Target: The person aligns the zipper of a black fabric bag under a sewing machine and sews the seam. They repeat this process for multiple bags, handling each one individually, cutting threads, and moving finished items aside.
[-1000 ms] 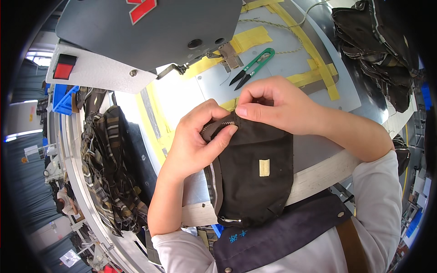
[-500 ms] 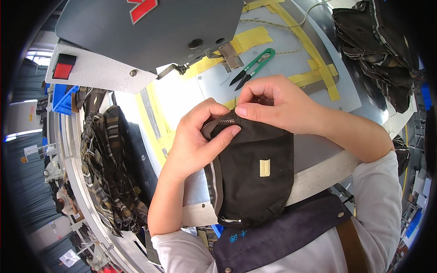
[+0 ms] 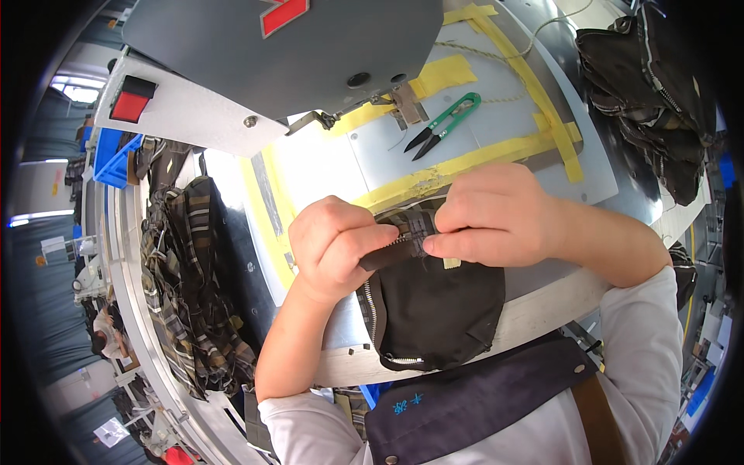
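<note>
A dark brown zippered fabric piece (image 3: 442, 318), apparently part of a bag or garment, lies over the table's front edge, its metal zipper (image 3: 373, 310) running along the left side. My left hand (image 3: 333, 244) pinches the upper edge, where a zipper end and a dark strip show. Close beside it, my right hand (image 3: 496, 221) grips the same edge between thumb and curled fingers. Plaid lining (image 3: 411, 221) peeks out between the two hands. The pale label (image 3: 452, 263) on the cloth is mostly covered by a fold and my right hand.
Ahead stands a grey sewing machine (image 3: 294, 62) with a red switch (image 3: 133, 101). Green-handled thread snips (image 3: 449, 124) lie on the taped work plate (image 3: 372, 159). Plaid cloth (image 3: 186, 294) is heaped at left, dark zippered pieces (image 3: 651, 93) at far right.
Both hands have turned the upper edge of the fabric piece over toward me, so plaid lining now shows and the label is partly covered. My right hand has moved lower.
</note>
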The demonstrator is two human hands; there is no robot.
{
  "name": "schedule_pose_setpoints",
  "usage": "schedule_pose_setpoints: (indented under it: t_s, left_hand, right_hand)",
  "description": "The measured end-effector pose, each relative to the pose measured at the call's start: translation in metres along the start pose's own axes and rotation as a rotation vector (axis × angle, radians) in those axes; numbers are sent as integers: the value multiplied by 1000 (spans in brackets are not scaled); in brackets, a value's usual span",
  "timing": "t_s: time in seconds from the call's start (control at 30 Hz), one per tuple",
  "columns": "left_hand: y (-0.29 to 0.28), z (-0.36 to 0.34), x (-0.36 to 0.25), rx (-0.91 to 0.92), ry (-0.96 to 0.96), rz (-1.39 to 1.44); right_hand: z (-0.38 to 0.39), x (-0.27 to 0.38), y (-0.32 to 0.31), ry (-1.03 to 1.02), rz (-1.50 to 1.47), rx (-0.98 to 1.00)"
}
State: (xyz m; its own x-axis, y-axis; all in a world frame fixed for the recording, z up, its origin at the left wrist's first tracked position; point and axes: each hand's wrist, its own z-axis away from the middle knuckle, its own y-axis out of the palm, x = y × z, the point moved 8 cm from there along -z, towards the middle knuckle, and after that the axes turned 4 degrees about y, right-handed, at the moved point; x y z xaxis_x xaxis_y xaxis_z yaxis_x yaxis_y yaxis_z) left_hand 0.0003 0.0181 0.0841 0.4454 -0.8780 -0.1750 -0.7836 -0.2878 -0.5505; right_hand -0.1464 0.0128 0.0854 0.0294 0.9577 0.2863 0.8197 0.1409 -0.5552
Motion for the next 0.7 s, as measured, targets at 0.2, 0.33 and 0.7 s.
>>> schedule_pose_setpoints:
  t_s: [0.2,0.33,0.7]
  left_hand:
    - [0,-1,-4,-6,44,4]
    - [1,-3,-4,-26,55,22]
    - [12,-5,3,95,-111,48]
  right_hand:
    - [2,6,-1,-55,45,-35]
    - [1,6,-2,-42,46,-23]
    - [2,-19,1,404,-52,-45]
